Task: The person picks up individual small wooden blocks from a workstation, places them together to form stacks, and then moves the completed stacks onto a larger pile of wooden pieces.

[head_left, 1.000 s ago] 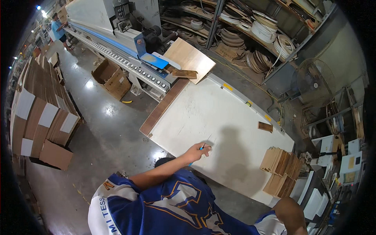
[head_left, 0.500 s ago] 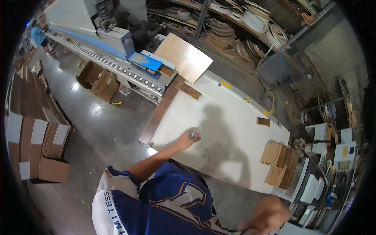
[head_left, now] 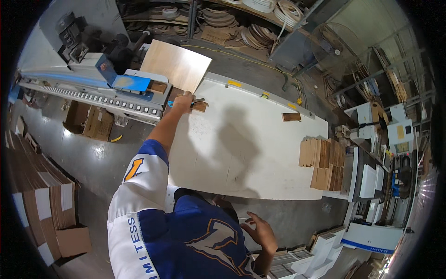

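Since half a second ago our left hand (head_left: pixel 182 102) has slid from the middle of the white table (head_left: pixel 251 153) up to its far corner; now our arm is stretched out long. Our left hand is curled around a small blue tool (head_left: pixel 171 103) and presses on a little brown wood piece (head_left: pixel 199 106), which lies right under our fingertips; a big tan board (head_left: pixel 175 64) leans just past the hand, and the long machine with a blue part (head_left: pixel 132 83) sits right beside it. Our right hand (head_left: pixel 261 231) hangs low by our shirt, fingers spread wide, holding nothing; a stack of brown wood pieces (head_left: pixel 322 163) rests well away from both hands, near the table's other end.
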`<state>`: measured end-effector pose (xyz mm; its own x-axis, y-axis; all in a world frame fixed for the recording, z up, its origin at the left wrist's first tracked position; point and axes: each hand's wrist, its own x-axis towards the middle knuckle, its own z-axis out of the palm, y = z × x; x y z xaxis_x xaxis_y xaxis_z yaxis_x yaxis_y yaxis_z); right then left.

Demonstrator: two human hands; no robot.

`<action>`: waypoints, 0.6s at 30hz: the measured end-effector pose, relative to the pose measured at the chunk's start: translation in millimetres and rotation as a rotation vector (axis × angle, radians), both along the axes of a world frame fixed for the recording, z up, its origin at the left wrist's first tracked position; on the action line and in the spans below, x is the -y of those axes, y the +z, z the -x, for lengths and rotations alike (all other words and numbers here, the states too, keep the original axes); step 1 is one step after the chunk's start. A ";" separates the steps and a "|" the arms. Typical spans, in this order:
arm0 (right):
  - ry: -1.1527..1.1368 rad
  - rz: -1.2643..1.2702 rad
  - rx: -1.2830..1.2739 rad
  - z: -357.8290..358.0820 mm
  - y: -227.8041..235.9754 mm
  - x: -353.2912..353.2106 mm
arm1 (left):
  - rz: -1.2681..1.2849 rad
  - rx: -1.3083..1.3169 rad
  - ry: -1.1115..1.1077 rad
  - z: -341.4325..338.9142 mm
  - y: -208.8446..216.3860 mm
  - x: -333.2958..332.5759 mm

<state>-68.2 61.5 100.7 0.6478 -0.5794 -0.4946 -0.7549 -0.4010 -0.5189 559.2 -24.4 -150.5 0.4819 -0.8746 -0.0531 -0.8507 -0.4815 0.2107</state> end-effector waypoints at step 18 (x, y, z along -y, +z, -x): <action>-0.926 -1.262 1.085 -99.0 -157.7 42.1 | 0.170 -1.022 0.177 364.2 105.9 -122.8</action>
<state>30.8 19.4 -57.0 0.6675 -0.5541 -0.4974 0.3254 0.8179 -0.4745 195.0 98.4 -44.6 0.3984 -0.8302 -0.3899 -0.1503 -0.4784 0.8652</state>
